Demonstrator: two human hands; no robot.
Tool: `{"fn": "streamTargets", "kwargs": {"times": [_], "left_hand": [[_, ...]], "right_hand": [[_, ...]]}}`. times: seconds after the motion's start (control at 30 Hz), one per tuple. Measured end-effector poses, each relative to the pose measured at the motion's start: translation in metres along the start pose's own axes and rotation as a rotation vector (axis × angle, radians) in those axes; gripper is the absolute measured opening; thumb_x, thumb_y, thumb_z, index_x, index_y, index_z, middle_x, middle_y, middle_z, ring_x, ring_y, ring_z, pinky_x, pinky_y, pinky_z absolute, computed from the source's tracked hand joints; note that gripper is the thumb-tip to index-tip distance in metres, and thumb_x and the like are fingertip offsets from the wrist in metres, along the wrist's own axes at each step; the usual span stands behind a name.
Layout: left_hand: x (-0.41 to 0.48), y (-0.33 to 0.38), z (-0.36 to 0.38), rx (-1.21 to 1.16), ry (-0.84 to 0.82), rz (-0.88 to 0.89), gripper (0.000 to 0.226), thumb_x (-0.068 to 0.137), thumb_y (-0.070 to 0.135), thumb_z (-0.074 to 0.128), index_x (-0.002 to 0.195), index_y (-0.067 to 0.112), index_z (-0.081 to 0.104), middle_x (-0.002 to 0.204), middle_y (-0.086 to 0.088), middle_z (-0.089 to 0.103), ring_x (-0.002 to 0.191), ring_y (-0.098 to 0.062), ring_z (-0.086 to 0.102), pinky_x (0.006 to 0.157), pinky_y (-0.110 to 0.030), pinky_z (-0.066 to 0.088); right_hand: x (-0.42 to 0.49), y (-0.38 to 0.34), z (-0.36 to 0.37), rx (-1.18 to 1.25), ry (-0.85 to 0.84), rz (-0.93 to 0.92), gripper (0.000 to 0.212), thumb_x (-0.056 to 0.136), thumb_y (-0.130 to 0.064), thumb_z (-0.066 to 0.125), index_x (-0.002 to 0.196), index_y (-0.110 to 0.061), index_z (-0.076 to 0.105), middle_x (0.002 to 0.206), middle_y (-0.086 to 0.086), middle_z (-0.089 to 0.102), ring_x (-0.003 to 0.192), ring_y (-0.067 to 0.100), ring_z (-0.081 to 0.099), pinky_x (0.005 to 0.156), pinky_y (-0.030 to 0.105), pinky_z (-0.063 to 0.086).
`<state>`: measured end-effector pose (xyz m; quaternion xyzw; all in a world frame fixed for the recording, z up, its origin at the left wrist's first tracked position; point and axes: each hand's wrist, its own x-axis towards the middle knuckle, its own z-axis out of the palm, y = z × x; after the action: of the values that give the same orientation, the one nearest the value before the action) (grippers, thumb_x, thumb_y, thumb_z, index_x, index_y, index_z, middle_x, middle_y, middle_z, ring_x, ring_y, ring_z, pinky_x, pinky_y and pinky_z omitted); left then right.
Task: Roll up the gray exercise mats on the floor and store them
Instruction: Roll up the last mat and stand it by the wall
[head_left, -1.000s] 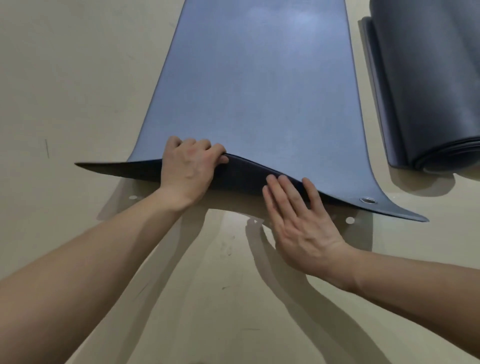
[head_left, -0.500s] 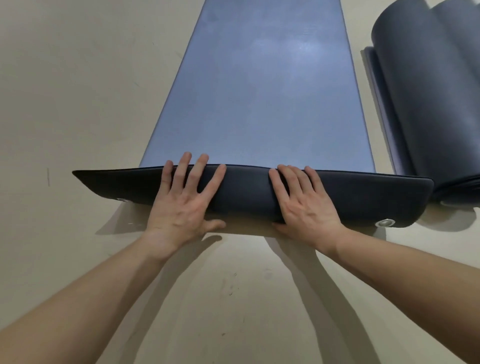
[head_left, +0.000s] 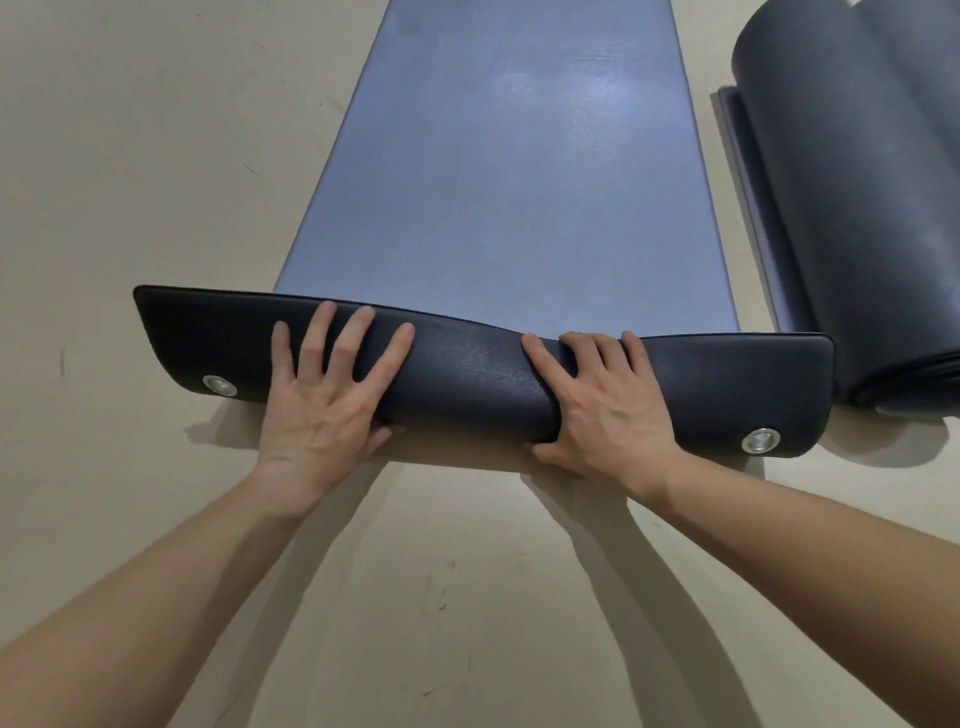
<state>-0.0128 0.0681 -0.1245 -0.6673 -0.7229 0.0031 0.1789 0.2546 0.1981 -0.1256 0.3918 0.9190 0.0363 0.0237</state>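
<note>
Your gray mat (head_left: 509, 182) lies flat on the floor (head_left: 130, 156), running away from your hands toward 12 o'clock; its near end (head_left: 467, 374) is turned over onto itself, dark underside up, making a low fold that spans from 9 to 3 o'clock; a metal eyelet (head_left: 219, 385) shows at the fold's 9 o'clock corner and a second eyelet (head_left: 760, 441) at its 3 o'clock corner; your left hand (head_left: 322, 410) lies flat on the fold, fingers straight and spread apart, thumb tucked beneath the near edge; your right hand (head_left: 608, 415) grips the fold, fingers bent and close together over its top, thumb underneath; the two hands sit well apart; at 2 o'clock a rolled mat (head_left: 857, 208) rests on the floor just beside the flat one; whether its end touches the fold's corner you cannot tell.
</note>
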Motion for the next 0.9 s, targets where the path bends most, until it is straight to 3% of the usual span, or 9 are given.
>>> {"fn": "streamTargets", "kwargs": {"times": [0.17,0.33,0.43,0.57,0.63,0.73,0.8,0.9], "left_hand": [[0.021,-0.005,0.004,-0.051,-0.216,-0.037,0.128,0.053,0.063,0.09,0.156,0.011,0.034,0.155,-0.012,0.042,0.145,-0.036,0.035,0.118,-0.061,0.027],[0.026,-0.001,0.003,-0.09,-0.394,-0.016,0.088,0.066,0.059,0.079,0.14,0.026,0.047,0.137,0.0,0.058,0.125,-0.026,0.053,0.114,-0.048,0.034],[0.029,0.002,-0.001,-0.123,-0.506,-0.028,0.067,0.076,0.058,0.073,0.134,0.034,0.051,0.125,0.006,0.062,0.113,-0.02,0.059,0.108,-0.041,0.039],[0.035,0.004,-0.018,-0.193,-0.637,-0.056,0.045,0.079,0.054,0.073,0.119,0.039,0.059,0.103,0.012,0.065,0.091,-0.013,0.061,0.086,-0.034,0.053],[0.037,0.004,-0.028,-0.207,-0.711,-0.035,0.032,0.076,0.051,0.072,0.103,0.039,0.06,0.089,0.015,0.063,0.079,-0.01,0.059,0.068,-0.029,0.047],[0.043,0.005,-0.037,-0.228,-0.811,-0.002,0.033,0.066,0.056,0.074,0.088,0.034,0.062,0.077,0.013,0.064,0.071,-0.008,0.058,0.059,-0.029,0.045],[0.05,0.004,-0.039,-0.277,-0.873,-0.002,0.039,0.063,0.059,0.078,0.088,0.033,0.065,0.078,0.013,0.066,0.072,-0.008,0.06,0.063,-0.03,0.05],[0.063,0.004,-0.039,-0.351,-0.972,0.014,0.043,0.064,0.06,0.083,0.092,0.032,0.067,0.081,0.013,0.067,0.075,-0.008,0.061,0.061,-0.029,0.045]], "right_hand": [[0.008,0.004,-0.004,0.02,-0.113,-0.015,0.106,0.069,-0.079,0.056,0.157,-0.032,0.019,0.134,0.009,0.045,0.117,0.035,0.048,0.112,0.052,0.03],[0.008,-0.002,-0.003,0.042,-0.241,-0.04,0.089,0.075,-0.074,0.055,0.148,-0.032,0.029,0.126,0.006,0.05,0.107,0.033,0.052,0.103,0.049,0.04],[0.011,-0.003,-0.007,0.101,-0.318,-0.039,0.071,0.078,-0.069,0.058,0.136,-0.032,0.042,0.114,0.003,0.053,0.095,0.029,0.055,0.089,0.043,0.048],[0.006,0.001,-0.024,0.216,-0.418,-0.035,0.052,0.077,-0.065,0.062,0.118,-0.034,0.057,0.096,-0.004,0.054,0.082,0.021,0.058,0.076,0.037,0.053],[0.002,0.009,-0.034,0.254,-0.485,-0.037,0.048,0.072,-0.065,0.064,0.108,-0.033,0.062,0.091,-0.007,0.06,0.081,0.019,0.061,0.075,0.036,0.055],[-0.002,0.021,-0.05,0.267,-0.552,-0.03,0.052,0.068,-0.073,0.066,0.102,-0.033,0.065,0.09,-0.01,0.063,0.082,0.017,0.061,0.069,0.032,0.049],[-0.008,0.021,-0.053,0.15,-0.454,-0.059,0.062,0.069,-0.081,0.059,0.108,-0.034,0.062,0.097,-0.009,0.058,0.088,0.016,0.058,0.071,0.033,0.047],[-0.028,0.008,-0.045,-0.008,-0.286,-0.034,0.08,0.07,-0.083,0.058,0.125,-0.026,0.051,0.108,-0.003,0.058,0.096,0.022,0.057,0.079,0.037,0.046]]}}
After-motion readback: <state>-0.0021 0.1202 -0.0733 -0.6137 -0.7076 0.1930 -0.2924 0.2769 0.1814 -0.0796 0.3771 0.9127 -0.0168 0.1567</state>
